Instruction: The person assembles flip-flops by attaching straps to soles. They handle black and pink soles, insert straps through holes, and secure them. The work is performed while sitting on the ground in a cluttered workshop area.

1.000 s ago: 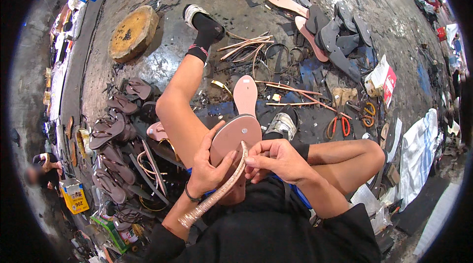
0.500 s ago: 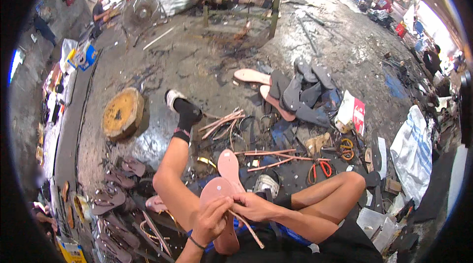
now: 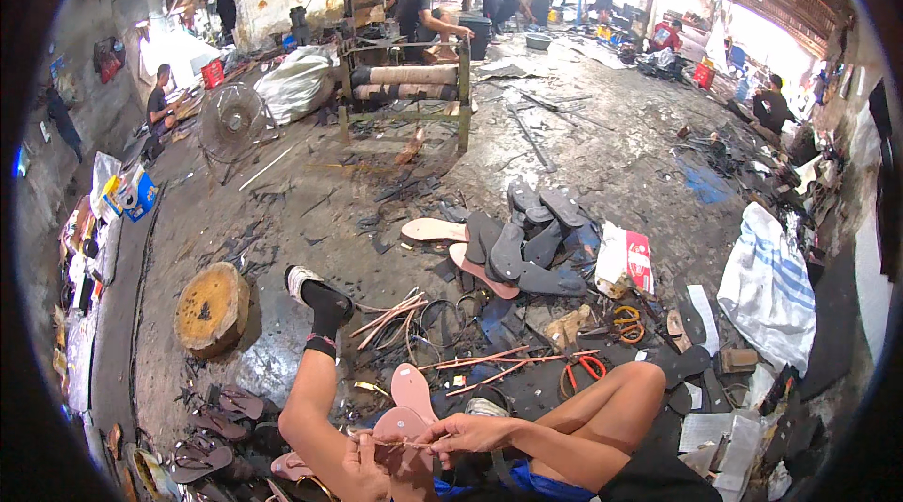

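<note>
Between my two hands a thin pinkish-brown sandal strap (image 3: pixel 404 445) runs roughly level. My left hand (image 3: pixel 365 466) pinches one end, and the fingers of my right hand (image 3: pixel 463 434) close on the other. Just behind the strap is a pink sandal sole (image 3: pixel 399 423), partly covered by my hands; what supports it is hidden. Another pink sole (image 3: pixel 412 389) lies beyond it, between my legs. Loose pink strips (image 3: pixel 517 360) are on the ground farther out, near orange-handled scissors (image 3: pixel 587 367).
Dark and pink soles (image 3: pixel 508 253) are heaped ahead. Finished-looking brown sandals (image 3: pixel 202 457) lie at the lower left, below a round wooden block (image 3: pixel 213 310). A white sack (image 3: pixel 769 286) stands at the right. A metal frame with rolls (image 3: pixel 406 83) and several people are farther back.
My view has tilted up, showing more of the room. The strap, which hung down beside the sole from my fingers, is now stretched between both hands in front of it.
</note>
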Available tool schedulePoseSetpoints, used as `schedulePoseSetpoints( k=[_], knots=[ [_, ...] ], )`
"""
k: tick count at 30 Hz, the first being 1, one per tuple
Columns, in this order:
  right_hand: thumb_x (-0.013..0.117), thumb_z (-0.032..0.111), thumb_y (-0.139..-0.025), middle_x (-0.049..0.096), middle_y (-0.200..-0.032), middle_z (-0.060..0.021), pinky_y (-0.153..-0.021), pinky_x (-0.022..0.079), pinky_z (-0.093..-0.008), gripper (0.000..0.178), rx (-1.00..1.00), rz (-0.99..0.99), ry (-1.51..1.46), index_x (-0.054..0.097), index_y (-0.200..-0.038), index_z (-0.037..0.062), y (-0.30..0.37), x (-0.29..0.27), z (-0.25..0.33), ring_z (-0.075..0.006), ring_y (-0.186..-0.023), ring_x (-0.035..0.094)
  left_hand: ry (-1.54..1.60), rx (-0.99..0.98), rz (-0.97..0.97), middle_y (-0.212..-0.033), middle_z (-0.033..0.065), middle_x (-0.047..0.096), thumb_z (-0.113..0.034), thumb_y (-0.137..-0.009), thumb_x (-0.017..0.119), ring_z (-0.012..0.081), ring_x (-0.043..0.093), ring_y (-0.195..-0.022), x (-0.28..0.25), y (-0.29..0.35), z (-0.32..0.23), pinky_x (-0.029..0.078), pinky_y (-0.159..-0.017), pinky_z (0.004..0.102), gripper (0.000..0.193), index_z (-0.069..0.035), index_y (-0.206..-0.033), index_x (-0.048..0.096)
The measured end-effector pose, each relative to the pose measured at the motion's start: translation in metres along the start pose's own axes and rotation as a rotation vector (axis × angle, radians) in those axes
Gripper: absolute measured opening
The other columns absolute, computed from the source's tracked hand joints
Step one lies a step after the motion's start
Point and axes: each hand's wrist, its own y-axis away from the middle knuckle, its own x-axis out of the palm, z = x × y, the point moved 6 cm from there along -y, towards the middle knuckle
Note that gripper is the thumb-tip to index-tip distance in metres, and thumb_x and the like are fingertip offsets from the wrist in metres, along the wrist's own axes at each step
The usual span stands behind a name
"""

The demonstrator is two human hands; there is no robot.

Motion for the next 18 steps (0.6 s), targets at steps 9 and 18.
schedulePoseSetpoints(
  k=[9, 18],
  knots=[
    [0.076, 0.042, -0.089, 0.042, -0.146, -0.0309, -0.108, 0.044, -0.0446, 0.089, -0.372, -0.586, 0.454, 0.032, -0.149, -0.0072, 0.008, 0.031, 0.0, -0.041, -0.132, 0.049, 0.2, -0.093, 0.006, -0.103, 0.0036, 0.067, -0.029, -0.106, 0.055, 0.0227, 0.067, -0.096, 0.009, 0.003, 0.007, 0.056, -0.087, 0.0447, 0.021, -0.011, -0.115, 0.059],
    [0.058, 0.011, -0.101, 0.064, -0.121, -0.0115, -0.096, 0.049, -0.0315, 0.04, -0.346, -0.699, -0.199, 0.047, -0.136, -0.0054, 0.011, -0.017, 0.003, -0.015, -0.111, 0.061, -0.294, -0.022, 0.146, -0.091, 0.0057, 0.069, -0.006, -0.097, 0.068, 0.013, 0.067, -0.081, -0.012, 0.009, -0.036, 0.056, -0.067, 0.0241, 0.018, -0.001, -0.114, 0.068]
  ],
)
